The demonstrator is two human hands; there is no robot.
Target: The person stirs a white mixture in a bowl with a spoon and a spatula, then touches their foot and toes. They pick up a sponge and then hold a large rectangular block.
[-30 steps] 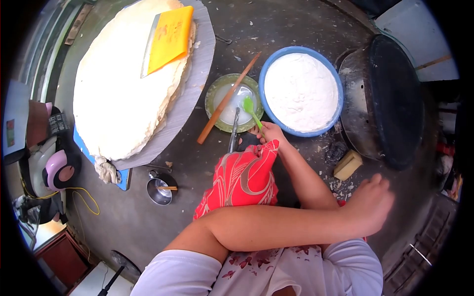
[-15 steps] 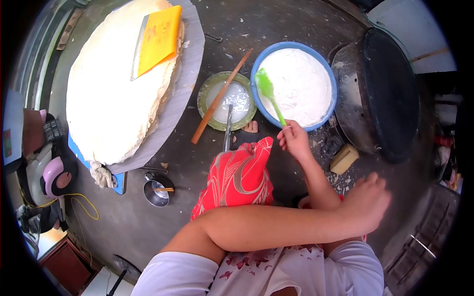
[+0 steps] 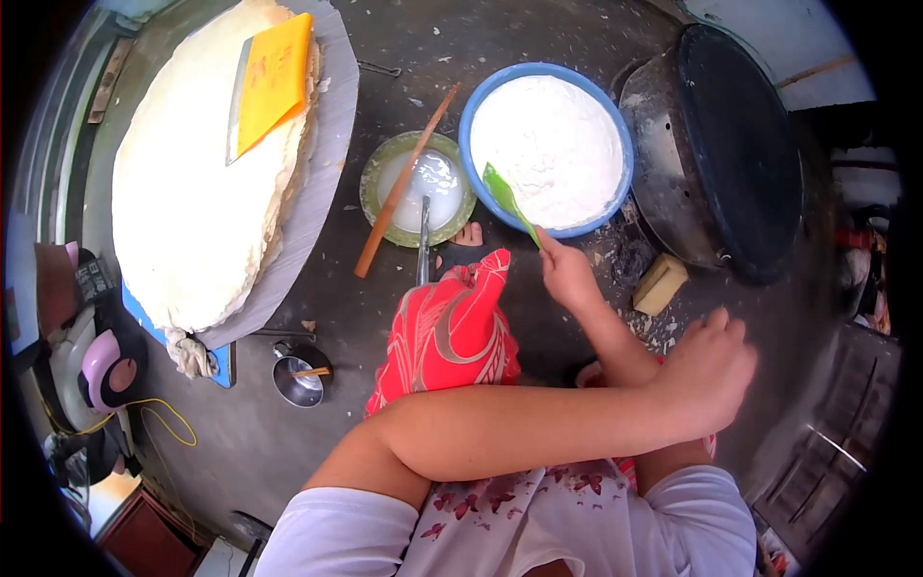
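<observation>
In my right hand [image 3: 568,277] is the handle of a green spatula [image 3: 504,196]. Its blade lies over the near left rim of a blue basin [image 3: 627,173] filled with white powder [image 3: 548,144]. My left arm crosses over in front of my body. At its end, my left hand [image 3: 707,370] is closed in a loose fist on the right side, and the inside of the palm is hidden. Left of the basin stands a green bowl [image 3: 370,207] of whitish liquid, with a metal handle [image 3: 423,240] sticking out and a wooden stick [image 3: 404,188] across it.
A stack of thin flatbreads [image 3: 183,212] on a round board [image 3: 332,115] carries a yellow scraper [image 3: 279,82]. To the right stands a large black round griddle [image 3: 740,154]. Nearby are a yellow sponge-like block [image 3: 660,285] and a small metal pot [image 3: 299,383]. Red patterned cloth [image 3: 447,332] covers my knee.
The spatula has come back toward me, from over the powder to the basin's near left rim, and its blade has turned. The whole view has shifted slightly. My left fist stays at the right.
</observation>
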